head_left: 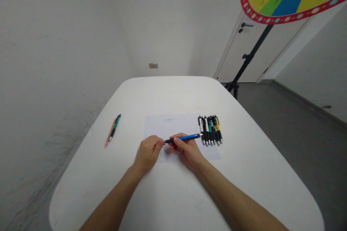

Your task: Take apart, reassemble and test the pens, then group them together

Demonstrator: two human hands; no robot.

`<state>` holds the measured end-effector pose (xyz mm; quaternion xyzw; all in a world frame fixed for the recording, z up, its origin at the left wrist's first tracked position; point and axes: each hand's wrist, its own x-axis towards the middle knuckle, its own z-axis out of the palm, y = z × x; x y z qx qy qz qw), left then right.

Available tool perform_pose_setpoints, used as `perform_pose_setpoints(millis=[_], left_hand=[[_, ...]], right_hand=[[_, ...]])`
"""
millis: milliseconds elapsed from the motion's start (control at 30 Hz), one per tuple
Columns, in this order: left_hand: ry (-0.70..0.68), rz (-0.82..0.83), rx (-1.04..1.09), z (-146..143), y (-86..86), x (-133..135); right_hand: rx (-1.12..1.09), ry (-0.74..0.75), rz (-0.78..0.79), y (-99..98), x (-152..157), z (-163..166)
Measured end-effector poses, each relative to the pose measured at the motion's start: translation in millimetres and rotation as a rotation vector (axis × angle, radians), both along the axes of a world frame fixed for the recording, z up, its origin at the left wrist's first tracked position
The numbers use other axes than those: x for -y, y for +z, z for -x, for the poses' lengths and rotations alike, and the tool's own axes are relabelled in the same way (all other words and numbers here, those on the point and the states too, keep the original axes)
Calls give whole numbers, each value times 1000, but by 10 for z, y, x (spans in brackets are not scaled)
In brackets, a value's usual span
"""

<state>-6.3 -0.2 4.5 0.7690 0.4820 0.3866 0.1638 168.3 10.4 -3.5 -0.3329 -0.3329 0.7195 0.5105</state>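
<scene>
A blue pen (187, 137) with a black grip lies nearly level in my right hand (187, 149), its silver clicker end pointing right. My left hand (148, 151) is closed, thumb and finger pinched at the pen's left, tip end; its fingers hide the tip itself. Both hands are over the near part of a white paper sheet (157, 126) with a few small lines of writing near its top. Right of the hands, a row of several pens (210, 130) with white, green, black and yellow barrels lies side by side, partly on the sheet.
On the table's left lie a green-and-black pen (115, 127) and a pinkish slim item (110, 133) beside it. The white table (168, 94) has rounded corners and stands near a wall. Beyond its right edge is a colourful wheel (287, 0) on a black stand (252, 54).
</scene>
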Motion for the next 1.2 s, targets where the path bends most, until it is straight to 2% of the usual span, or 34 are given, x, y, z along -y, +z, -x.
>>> perform_pose_setpoints(millis=[233,333,767,1200], left_hand=[[60,2,91,12,-103,3],[22,-34,101,10,-123,-3],[-1,-74,-14,-2,-26,-3],[34,-75,70,-7,-44,-1]], right_hand=[[-6,-12,-7,-35,-13,-1],[-13,-14,-17,-55,-19,0],[-37,3,-7,-32,-10,-8],[-196,-16,37,20,-23,-16]])
